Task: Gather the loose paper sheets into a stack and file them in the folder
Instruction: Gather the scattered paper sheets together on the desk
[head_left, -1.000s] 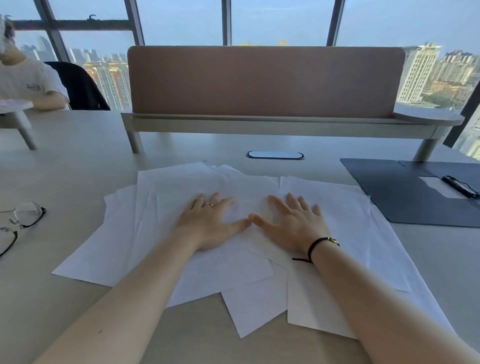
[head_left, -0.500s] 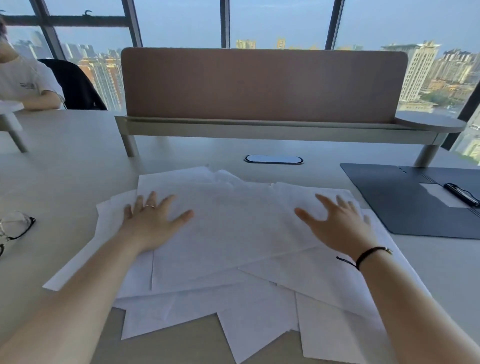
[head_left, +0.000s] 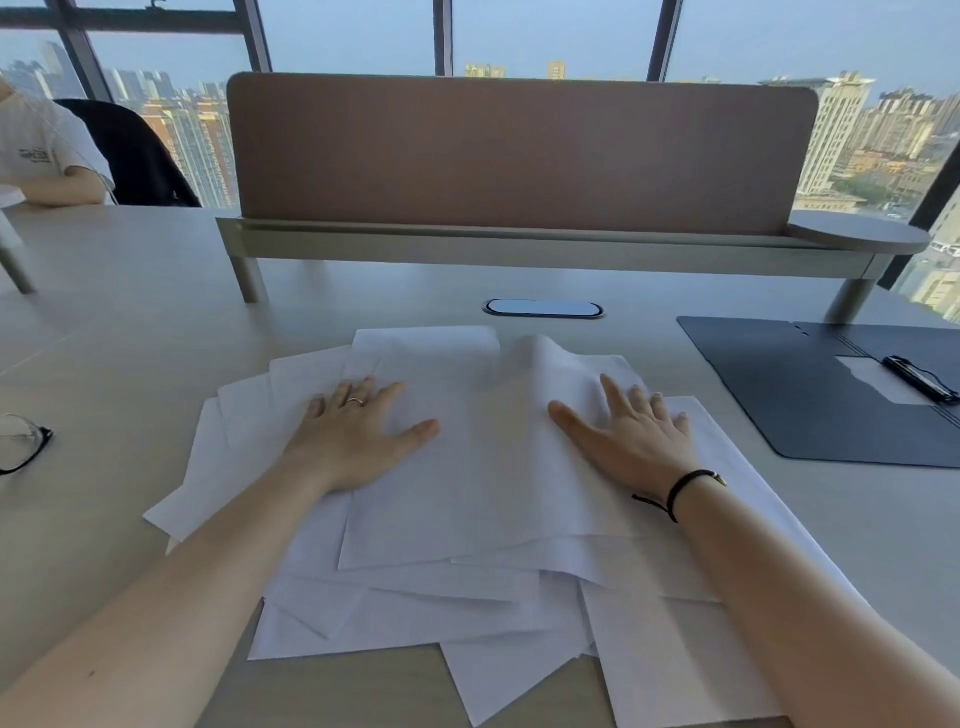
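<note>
Several loose white paper sheets (head_left: 483, 499) lie overlapped and skewed on the desk in front of me. My left hand (head_left: 358, 436) rests flat on the left part of the pile, fingers spread, a ring on one finger. My right hand (head_left: 634, 436) lies flat on the right part, fingers apart, a black cord around the wrist. Between the hands the top sheets bulge up into a ridge near the far edge. A dark blue folder (head_left: 810, 395) lies open at the right, with a black clip (head_left: 919, 379) and a white sheet inside.
A brown divider panel (head_left: 519, 156) on a raised shelf crosses the desk behind the papers. An oval cable port (head_left: 543, 308) sits just beyond the pile. Eyeglasses (head_left: 21, 441) lie at the left edge. Another person (head_left: 47, 156) sits at the far left.
The hands spread apart from the middle, then came back inward, pushing the sheets together. The top sheets now buckle upward between them and the pile is narrower.
</note>
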